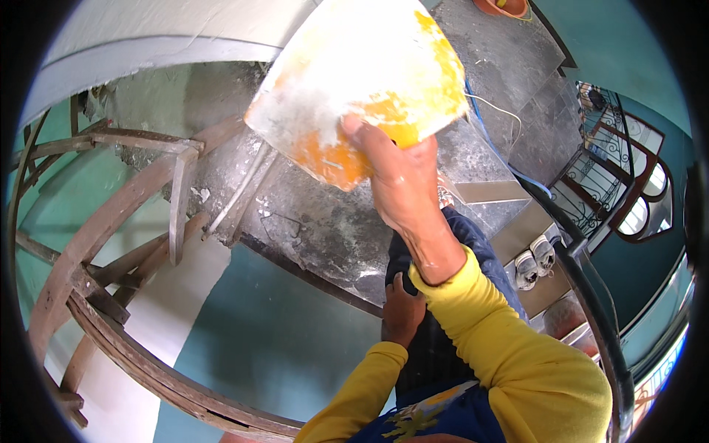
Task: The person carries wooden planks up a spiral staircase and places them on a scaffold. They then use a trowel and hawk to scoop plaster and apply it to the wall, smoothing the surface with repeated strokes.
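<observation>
My right hand (402,181) grips a yellow-orange board (432,70) by its near edge, thumb on top. White plaster-like material is smeared over the board, and bright light washes out its middle. The fingers beneath it are hidden. Lower down, my left hand (403,314) is curled against the dark trousers (413,362), next to something black. What it holds, if anything, I cannot make out. Both forearms wear yellow sleeves (509,325).
A curved wooden frame (111,207) arcs along the left. White-stained grey floor (317,236) spreads below. Shoes (535,262) sit on steps beside a black rail (602,325). A blue hose (509,166) crosses the right; an orange bucket (506,7) stands far off.
</observation>
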`<state>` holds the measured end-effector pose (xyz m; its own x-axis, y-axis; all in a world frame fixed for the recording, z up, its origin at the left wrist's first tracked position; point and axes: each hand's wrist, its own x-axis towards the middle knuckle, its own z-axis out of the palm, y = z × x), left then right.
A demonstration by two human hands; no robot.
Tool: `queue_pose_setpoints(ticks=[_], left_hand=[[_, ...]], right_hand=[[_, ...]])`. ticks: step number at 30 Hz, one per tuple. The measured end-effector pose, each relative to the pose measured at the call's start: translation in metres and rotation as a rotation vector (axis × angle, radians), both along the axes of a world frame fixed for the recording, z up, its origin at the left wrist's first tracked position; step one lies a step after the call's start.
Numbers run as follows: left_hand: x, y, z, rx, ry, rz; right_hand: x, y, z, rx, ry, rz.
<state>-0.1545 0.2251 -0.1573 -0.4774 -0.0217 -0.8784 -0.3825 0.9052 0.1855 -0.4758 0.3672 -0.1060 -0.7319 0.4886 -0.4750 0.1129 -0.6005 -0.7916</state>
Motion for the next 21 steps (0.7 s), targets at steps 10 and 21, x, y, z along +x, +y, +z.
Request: queue_pose_setpoints(ticks=[10,21], left_hand=[[-0.020,0.008,0.008,-0.099,-0.130,0.030],[0.040,-0.041,-0.012,0.246,0.056,0.027]], right_hand=[[0.001,-0.021,-0.174,0.126,-0.270,-0.064],[-0.061,-0.086,-0.150,0.512,-0.390,0.046]])
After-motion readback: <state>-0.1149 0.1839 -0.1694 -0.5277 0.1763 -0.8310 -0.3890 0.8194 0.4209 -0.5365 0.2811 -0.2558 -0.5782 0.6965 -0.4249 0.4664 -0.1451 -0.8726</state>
